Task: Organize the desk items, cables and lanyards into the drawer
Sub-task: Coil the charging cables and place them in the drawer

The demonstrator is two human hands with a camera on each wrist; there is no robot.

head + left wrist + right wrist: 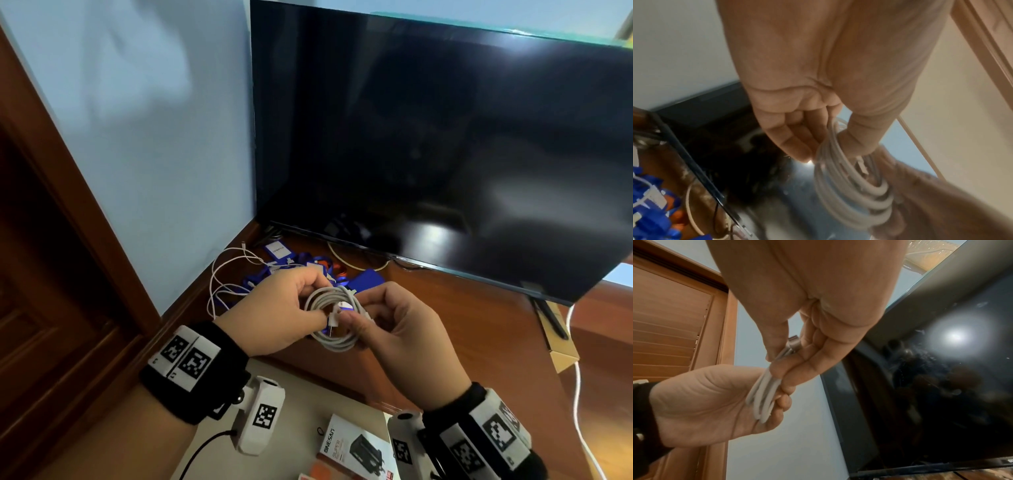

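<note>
Two hands: both hold one coiled white round cable (334,318) in the air above the brown wooden table (462,329), in front of the dark flat television screen (445,137).
Cable look: several loops of pale grey-white cord bundled into a ring; a small white plug end sits across the middle of the ring, where a thumb and fingers meet.
Left fingers (797,142): curled, with the thumb on the other side of the loops, so the coil's near side is pinched between them.
Left hand (274,308): grips the left part of the ring, wrist in a black band with white marker tags.
Right fingers (795,369): bent together and closed on the cords, thumb pressing from the opposite side; a small metal connector tip shows between thumb and forefinger in the right wrist view.
Right hand (404,332): holds the right part of the ring, touching the left hand's fingertips at the plug.
Behind the hands: a heap of blue fabric lanyards with card holders (301,270) lies on the table near the screen's foot, with a thin loose white cable (222,277) beside it towards the pale blue wall.
Below the hands: a white and black printed charger box (356,448) lies on a light surface; whether that is the drawer I cannot tell.
</note>
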